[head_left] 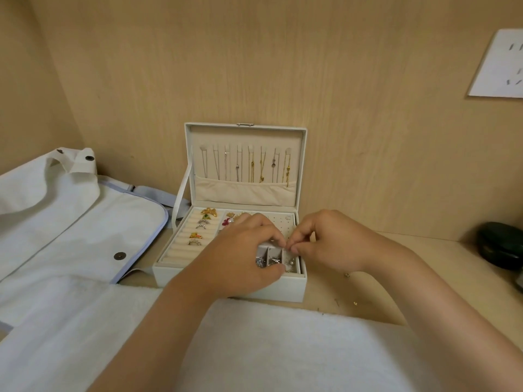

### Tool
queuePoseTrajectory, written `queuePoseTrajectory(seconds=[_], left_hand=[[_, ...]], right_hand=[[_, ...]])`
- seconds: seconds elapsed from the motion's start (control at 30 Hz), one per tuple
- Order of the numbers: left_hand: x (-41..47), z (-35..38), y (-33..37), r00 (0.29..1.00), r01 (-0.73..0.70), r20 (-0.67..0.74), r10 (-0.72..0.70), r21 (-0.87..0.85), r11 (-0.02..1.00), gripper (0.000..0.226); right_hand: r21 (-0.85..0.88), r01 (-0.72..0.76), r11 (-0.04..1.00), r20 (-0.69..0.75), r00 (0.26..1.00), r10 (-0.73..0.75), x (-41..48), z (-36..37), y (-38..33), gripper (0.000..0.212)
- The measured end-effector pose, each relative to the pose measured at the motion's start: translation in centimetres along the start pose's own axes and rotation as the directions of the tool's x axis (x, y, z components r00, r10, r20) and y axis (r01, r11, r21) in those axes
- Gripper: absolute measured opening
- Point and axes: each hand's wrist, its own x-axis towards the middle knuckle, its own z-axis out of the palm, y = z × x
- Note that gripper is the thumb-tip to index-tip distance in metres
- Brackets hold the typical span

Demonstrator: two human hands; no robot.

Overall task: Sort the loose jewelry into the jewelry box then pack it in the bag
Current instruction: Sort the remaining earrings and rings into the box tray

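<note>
The cream jewelry box (288,290) stands open on the wooden surface, its lid (245,165) upright with several necklaces hanging inside. Rings sit in the left ring rolls (195,236), brooches at the back. My left hand (240,256) and my right hand (334,241) meet above the small front compartments (273,260). Their fingertips pinch together at one spot. Whatever tiny piece is between them is too small to make out. The white bag (70,222) lies flat to the left.
A white towel (268,349) covers the near surface. Two tiny gold pieces (347,275) (355,303) lie right of the box. A dark rounded object (501,244) sits at the far right. A white socket plate (501,63) is on the back wall.
</note>
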Motion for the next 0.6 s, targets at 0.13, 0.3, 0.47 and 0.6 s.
queuePoseTrajectory(seconds=[0.13, 0.3, 0.47, 0.6], left_hand=[[-0.08, -0.03, 0.01, 1.000, -0.014, 0.023, 0.013, 0.021, 1.000, 0.033], [-0.09, 0.10, 0.00, 0.999, -0.011, 0.034, 0.010, 0.027, 1.000, 0.031], [-0.07, 0.29, -0.13, 1.000, -0.009, 0.024, 0.008, 0.023, 1.000, 0.033], [-0.05, 0.27, -0.02, 1.000, -0.013, 0.018, 0.013, 0.012, 1.000, 0.033]], right_hand=[[-0.079, -0.018, 0.997, -0.011, 1.000, 0.017, -0.25, -0.10, 0.20, 0.005], [-0.113, -0.024, 0.993, 0.006, 1.000, 0.025, -0.17, 0.21, -0.11, 0.007], [-0.082, -0.016, 0.996, 0.048, 0.999, 0.020, -0.11, -0.11, -0.23, 0.008], [-0.235, 0.008, 0.972, 0.084, 0.996, 0.012, 0.01, 0.03, -0.77, 0.008]])
